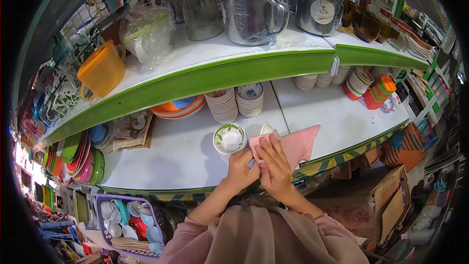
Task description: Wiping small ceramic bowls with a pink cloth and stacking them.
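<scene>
Over the lower white shelf, my right hand [274, 163] presses a pink cloth [298, 143] against a small white dish [266, 128], with its fingers extended. Most of the dish is hidden behind the cloth and fingers; a pale edge shows above them. My left hand [242, 168] is curled at the cloth's left side and appears to grip the dish, though the contact is covered. Just beyond the left hand stands a stack of white bowls [230, 140], the top one bearing green leaves inside. The cloth's loose corner spreads to the right.
Behind are stacked white bowls [221, 105] and blue-flowered bowls [250, 97]. A green-edged upper shelf [205, 79] overhangs them, carrying lidded metal mugs [249, 16] and an orange jug [102, 71]. Below left sits a purple basket [128, 200] of dishes; a cardboard box [351, 205] lies below right.
</scene>
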Demonstrator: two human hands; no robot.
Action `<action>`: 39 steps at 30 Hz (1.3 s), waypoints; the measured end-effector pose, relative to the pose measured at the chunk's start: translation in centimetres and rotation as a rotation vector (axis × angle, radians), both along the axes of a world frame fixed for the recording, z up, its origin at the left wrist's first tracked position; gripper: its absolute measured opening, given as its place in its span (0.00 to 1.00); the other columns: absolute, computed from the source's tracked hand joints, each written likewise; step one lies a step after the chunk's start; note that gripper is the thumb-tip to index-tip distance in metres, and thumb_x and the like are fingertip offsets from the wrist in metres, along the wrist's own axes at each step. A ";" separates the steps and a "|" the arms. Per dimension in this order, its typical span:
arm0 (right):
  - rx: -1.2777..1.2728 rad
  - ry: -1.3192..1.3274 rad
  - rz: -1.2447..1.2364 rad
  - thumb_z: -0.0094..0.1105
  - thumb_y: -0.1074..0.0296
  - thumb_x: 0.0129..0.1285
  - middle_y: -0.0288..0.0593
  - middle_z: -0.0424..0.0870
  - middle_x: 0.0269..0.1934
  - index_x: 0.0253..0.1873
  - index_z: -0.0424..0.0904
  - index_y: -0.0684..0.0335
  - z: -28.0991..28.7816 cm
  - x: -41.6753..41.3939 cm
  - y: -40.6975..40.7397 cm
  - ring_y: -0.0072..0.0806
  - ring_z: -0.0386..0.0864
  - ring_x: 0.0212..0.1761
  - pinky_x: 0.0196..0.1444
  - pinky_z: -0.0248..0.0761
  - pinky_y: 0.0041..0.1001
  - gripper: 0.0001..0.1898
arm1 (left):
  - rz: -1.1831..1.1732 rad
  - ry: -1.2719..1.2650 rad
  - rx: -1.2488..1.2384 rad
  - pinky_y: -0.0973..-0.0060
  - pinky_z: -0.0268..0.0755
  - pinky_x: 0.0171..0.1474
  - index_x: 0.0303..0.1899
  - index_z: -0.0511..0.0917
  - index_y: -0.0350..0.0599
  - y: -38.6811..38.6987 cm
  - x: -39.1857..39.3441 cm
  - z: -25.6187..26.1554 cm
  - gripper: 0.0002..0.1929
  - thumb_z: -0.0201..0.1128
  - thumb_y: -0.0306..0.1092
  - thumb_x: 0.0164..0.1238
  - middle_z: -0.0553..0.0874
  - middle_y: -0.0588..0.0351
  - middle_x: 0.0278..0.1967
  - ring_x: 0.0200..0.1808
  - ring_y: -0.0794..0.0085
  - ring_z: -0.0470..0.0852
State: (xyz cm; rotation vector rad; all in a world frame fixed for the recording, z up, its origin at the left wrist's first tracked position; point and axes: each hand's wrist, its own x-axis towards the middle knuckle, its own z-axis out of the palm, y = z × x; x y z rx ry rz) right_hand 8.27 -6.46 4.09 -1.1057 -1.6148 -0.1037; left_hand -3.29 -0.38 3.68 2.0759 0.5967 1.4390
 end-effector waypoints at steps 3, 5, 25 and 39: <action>0.028 0.069 -0.050 0.51 0.81 0.58 0.58 0.76 0.57 0.52 0.76 0.75 0.8 0.2 0.6 0.58 0.69 0.62 0.63 0.62 0.44 0.17 | -0.011 -0.023 0.037 0.75 0.68 0.25 0.26 0.77 0.36 -0.4 0.3 0.0 0.02 0.62 0.22 0.51 0.79 0.50 0.20 0.19 0.64 0.77; -0.029 0.215 -0.042 0.48 0.79 0.61 0.58 0.77 0.55 0.52 0.76 0.76 1.4 0.6 1.3 0.55 0.70 0.62 0.63 0.62 0.42 0.15 | -0.029 -0.008 0.030 0.77 0.68 0.25 0.26 0.77 0.35 -0.8 0.5 0.5 0.02 0.63 0.21 0.53 0.79 0.50 0.20 0.19 0.65 0.77; 0.050 0.508 0.065 0.36 0.56 0.72 0.53 0.78 0.54 0.55 0.75 0.72 2.2 3.8 1.0 0.43 0.75 0.56 0.61 0.64 0.38 0.24 | -0.299 -0.364 -0.799 0.85 0.66 0.32 0.45 0.78 0.32 -1.8 0.6 -0.3 0.09 0.57 0.28 0.70 0.82 0.62 0.32 0.31 0.88 0.74; 0.320 0.308 -0.011 0.51 0.75 0.61 0.51 0.84 0.39 0.51 0.76 0.66 -1.7 1.5 3.2 0.48 0.82 0.43 0.49 0.74 0.43 0.13 | -0.375 -0.326 -0.848 0.84 0.71 0.37 0.39 0.78 0.34 -2.1 0.7 -2.3 0.11 0.54 0.33 0.73 0.78 0.65 0.28 0.31 0.87 0.74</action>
